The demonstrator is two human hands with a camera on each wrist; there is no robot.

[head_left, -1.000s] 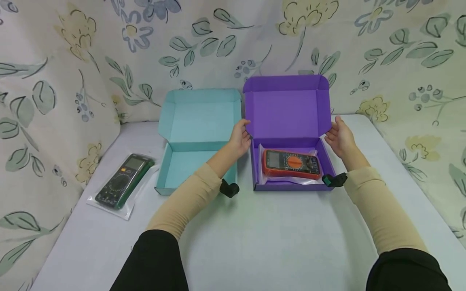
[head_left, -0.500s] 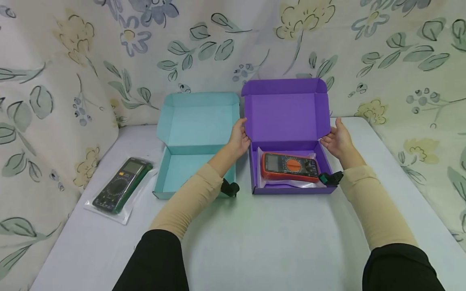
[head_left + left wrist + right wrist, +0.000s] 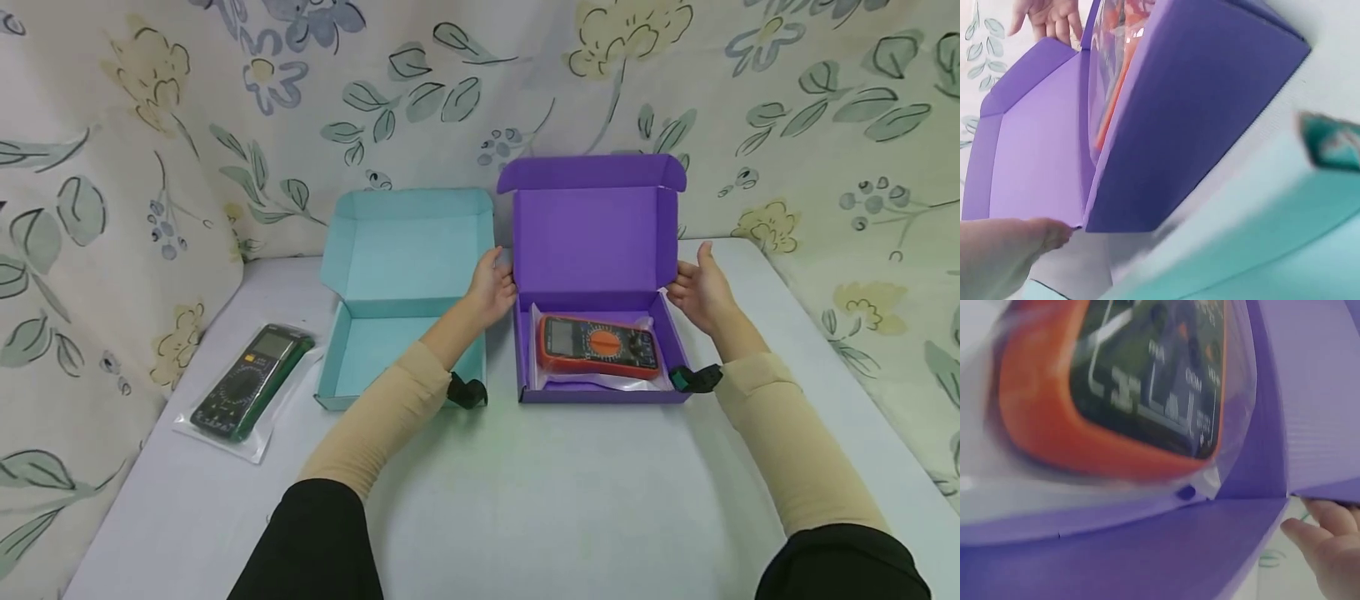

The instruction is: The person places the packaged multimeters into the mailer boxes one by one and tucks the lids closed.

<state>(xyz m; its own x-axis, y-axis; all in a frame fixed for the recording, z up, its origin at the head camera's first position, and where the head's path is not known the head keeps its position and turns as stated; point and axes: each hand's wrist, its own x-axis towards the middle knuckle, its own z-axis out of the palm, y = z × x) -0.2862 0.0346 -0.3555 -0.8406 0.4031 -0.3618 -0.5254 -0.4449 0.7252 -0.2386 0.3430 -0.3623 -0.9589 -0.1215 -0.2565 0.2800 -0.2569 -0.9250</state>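
An open purple box [image 3: 527, 393] stands on the table with its lid [image 3: 592, 237] raised at the back. Inside lies an orange multimeter [image 3: 600, 346] in a clear plastic bag. My left hand [image 3: 491, 290] is at the lid's left edge, fingers loosely bent; in the left wrist view its thumb [image 3: 1047, 234] touches the box's back corner. On the opposite side my right hand [image 3: 702, 292] has its fingers against the lid's right flap [image 3: 667, 237], thumb pointing up. The right wrist view shows those fingers [image 3: 1329, 519] partly behind the lid's edge.
An open light-blue box [image 3: 405, 250] stands to the left of the purple one, partly behind my left forearm. Farther left, a green-edged black multimeter [image 3: 251, 379] lies in a clear bag on the white table [image 3: 570, 500]. Flowered cloth [image 3: 420, 125] hangs behind.
The purple lid's left flap has turned inward, so it now shows nearly edge-on. My right hand has moved slightly right. Both multimeters stay in place.
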